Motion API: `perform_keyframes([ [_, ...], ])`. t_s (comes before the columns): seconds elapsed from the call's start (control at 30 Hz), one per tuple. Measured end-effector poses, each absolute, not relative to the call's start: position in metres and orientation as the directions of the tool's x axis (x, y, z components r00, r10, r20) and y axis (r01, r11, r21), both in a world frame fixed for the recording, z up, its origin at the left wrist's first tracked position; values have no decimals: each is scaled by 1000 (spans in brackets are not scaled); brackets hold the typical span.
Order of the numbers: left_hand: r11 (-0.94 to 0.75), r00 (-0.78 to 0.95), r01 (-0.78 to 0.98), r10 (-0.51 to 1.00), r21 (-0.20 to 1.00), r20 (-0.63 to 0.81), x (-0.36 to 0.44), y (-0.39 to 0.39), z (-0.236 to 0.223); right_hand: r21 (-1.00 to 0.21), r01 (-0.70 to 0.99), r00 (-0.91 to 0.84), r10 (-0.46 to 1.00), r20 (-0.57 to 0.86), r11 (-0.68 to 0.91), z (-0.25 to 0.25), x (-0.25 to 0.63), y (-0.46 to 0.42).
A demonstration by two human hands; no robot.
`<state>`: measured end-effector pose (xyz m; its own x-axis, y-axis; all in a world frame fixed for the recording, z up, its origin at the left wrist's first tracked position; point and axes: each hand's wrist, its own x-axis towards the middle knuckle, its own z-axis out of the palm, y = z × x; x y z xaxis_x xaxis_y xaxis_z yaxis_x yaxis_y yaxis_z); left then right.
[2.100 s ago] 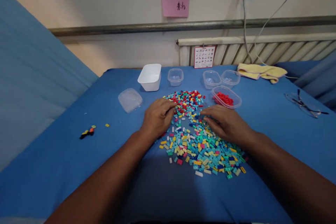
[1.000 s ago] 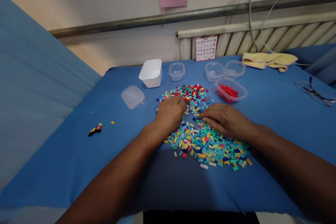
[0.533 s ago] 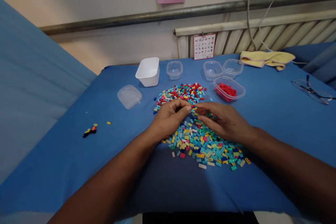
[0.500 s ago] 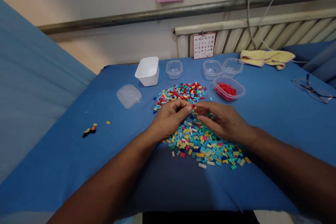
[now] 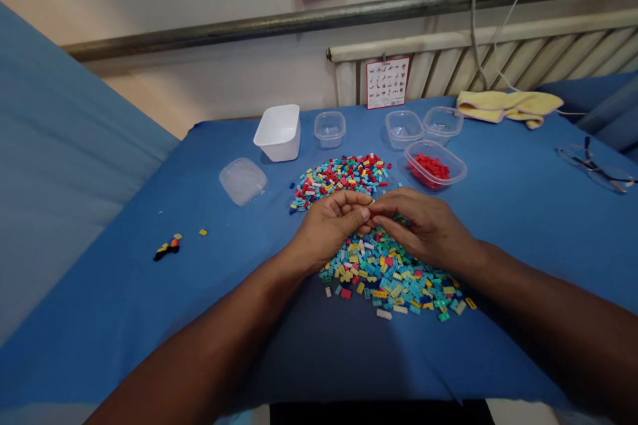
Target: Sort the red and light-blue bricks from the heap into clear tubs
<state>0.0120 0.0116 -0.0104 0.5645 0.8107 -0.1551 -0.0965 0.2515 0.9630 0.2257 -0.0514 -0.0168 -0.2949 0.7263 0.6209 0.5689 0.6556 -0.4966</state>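
My left hand [image 5: 325, 227] pinches a small red building brick [image 5: 372, 214] between thumb and forefinger. From the other side my right hand [image 5: 427, 224] meets it, its thumb and fingertips closed on the same brick. Much of that brick is hidden by the fingertips. Beneath both hands spreads a pile of small building bricks [image 5: 393, 275] in teal, yellow, green, white and pink. Behind them lies another heap of mixed bricks [image 5: 343, 174] with many red ones. A clear tub [image 5: 458, 169] holding red bricks [image 5: 429, 166] stands beyond my right hand.
Along the back stand a white tub [image 5: 279, 143], a clear tub [image 5: 329, 139] and two more clear tubs. A clear lid [image 5: 243, 181] lies left. Black, orange and yellow bricks [image 5: 168, 249] sit far left. Yellow cloth [image 5: 508, 106] and eyeglasses [image 5: 598, 169] lie right.
My hands have come together: the right fingertips, apart from the left ones before, now close on the red brick. The view has shifted slightly.
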Motion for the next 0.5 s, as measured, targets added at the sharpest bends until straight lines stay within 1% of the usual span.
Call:
perform_keyframes([
  [0.2, 297, 575, -80, 793, 952, -199, 10, 11, -9, -280, 630, -394, 609, 689, 724, -9, 223, -54],
  [0.33, 297, 587, -29, 778, 954, -225, 11, 7, -8, -219, 664, -431, 606, 669, 715, -7, 224, -55],
  [0.4, 238, 592, -3, 783, 971, -190, 12, 6, -6, -216, 670, -435, 611, 662, 710, -6, 229, -55],
  [0.43, 179, 577, 8, 803, 984, -151, 11, 6, -5, -221, 676, -425, 617, 663, 703, -5, 233, -54],
  [0.5, 11, 486, 38, 873, 999, -28, 8, 10, -1, -231, 714, -366, 634, 681, 661, -3, 245, -52],
])
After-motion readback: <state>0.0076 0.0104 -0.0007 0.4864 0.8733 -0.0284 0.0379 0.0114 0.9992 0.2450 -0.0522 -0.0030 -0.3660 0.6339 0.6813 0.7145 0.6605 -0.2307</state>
